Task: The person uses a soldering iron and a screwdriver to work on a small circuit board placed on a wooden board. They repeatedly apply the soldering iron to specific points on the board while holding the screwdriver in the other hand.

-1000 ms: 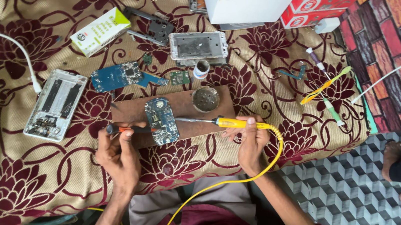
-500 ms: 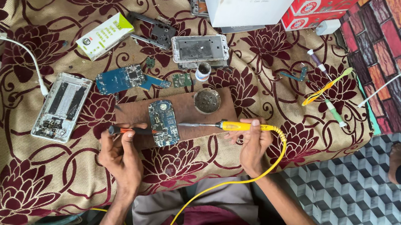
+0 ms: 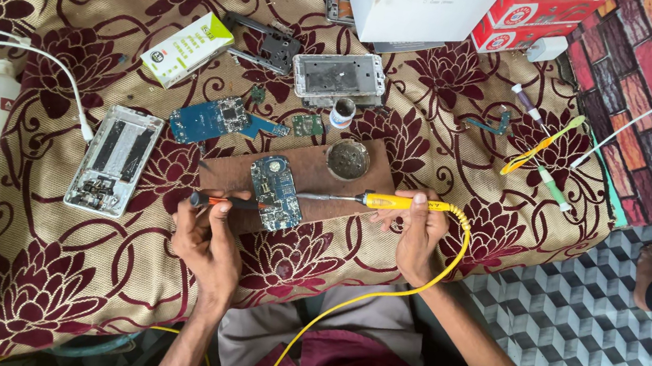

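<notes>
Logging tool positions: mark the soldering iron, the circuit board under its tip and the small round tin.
soldering iron [image 3: 399, 203], head view, yellow handle
circuit board [image 3: 276, 193], head view, board middle
small round tin [image 3: 347, 158], head view, inside middle

Bare hands [image 3: 209, 235], maroon sleeve, maroon and grey clothing

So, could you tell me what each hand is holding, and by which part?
The right hand grips the yellow soldering iron by its handle; the left hand holds a small dark tool by its shaft.

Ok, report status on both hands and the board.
Right hand grips yellow soldering iron, tip at blue circuit board. Left hand holds small tool against it. Nothing in the way.
</notes>
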